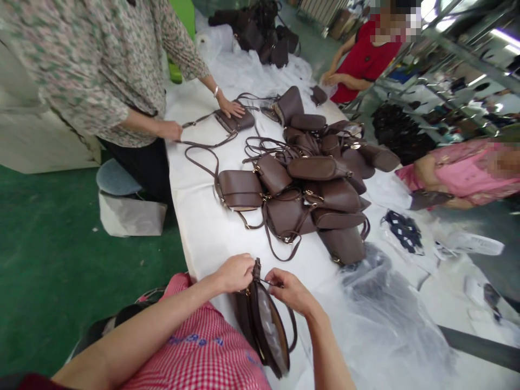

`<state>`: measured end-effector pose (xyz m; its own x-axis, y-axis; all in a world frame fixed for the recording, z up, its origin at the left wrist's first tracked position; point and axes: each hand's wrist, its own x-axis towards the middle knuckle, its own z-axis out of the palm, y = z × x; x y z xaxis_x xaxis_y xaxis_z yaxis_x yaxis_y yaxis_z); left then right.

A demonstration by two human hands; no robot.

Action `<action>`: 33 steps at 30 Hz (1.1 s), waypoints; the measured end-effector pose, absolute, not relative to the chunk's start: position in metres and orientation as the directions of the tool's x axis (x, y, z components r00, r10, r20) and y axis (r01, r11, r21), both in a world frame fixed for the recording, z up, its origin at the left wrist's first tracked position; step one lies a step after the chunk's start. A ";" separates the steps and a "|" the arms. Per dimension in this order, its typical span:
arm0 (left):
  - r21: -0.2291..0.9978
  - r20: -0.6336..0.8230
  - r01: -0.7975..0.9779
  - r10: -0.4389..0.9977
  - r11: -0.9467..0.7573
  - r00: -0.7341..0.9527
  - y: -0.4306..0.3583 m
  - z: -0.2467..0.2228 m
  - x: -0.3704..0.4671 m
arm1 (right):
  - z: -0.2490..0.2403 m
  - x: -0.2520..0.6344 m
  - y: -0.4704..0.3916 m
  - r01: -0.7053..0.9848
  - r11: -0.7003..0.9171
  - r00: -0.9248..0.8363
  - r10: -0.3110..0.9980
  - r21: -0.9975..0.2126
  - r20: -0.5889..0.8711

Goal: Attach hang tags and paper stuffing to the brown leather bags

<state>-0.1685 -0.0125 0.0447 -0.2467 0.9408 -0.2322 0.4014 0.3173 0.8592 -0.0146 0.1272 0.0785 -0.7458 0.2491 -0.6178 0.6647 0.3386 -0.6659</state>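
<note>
A dark brown handbag (254, 319) stands on end at the table's near edge, its mouth open and pale plastic showing inside. My left hand (236, 272) is closed around the gathered strap at the bag's top end. Just to the right, my right hand (289, 288) pinches a thin dark strap that runs toward the left hand. The rest of this strap curves down beside the bag. Beyond my hands lies a heap of similar brown bags (312, 168) with tangled straps and gold-coloured fittings.
Across the white table (199, 216), a person in a floral shirt (109, 70) handles another brown bag (244, 120). Two more people work along the right side. Clear plastic sheeting (390, 319) lies at my right. A stool (117, 177) stands on the green floor.
</note>
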 end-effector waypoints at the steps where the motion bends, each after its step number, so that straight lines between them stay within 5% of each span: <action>1: 0.857 -0.213 0.419 0.947 0.299 -0.240 -0.014 0.048 -0.171 | 0.078 -0.015 0.125 0.660 0.321 -0.750 0.240 -0.679 -0.616; 8: 0.978 -0.184 0.053 0.954 0.202 -0.238 -0.023 0.057 -0.181 | 0.080 -0.021 0.119 0.646 0.376 -0.760 0.395 -0.664 -0.516; 13: 0.891 -0.335 -0.364 0.933 0.269 -0.131 -0.020 0.062 -0.183 | 0.088 -0.036 0.121 0.584 0.334 -0.797 0.411 -0.740 -0.443; 20: 0.952 -0.285 -0.221 0.876 0.211 -0.390 -0.009 0.056 -0.186 | 0.091 -0.059 0.107 0.540 0.519 -0.833 0.445 -0.663 -0.330; 25: 0.968 -0.250 -0.127 0.891 0.218 -0.378 -0.002 0.052 -0.189 | 0.086 -0.068 0.100 0.499 0.559 -0.859 0.421 -0.662 -0.291; 33: 0.841 -0.372 -0.510 0.880 0.184 -0.295 -0.003 0.047 -0.182 | 0.080 -0.064 0.106 0.510 0.529 -0.852 0.420 -0.678 -0.314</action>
<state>-0.1822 -0.0035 0.0468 -0.2954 0.8802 -0.3715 -0.5095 0.1838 0.8406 -0.0643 0.1063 0.0795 -0.8517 0.4198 -0.3137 0.5105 0.5289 -0.6780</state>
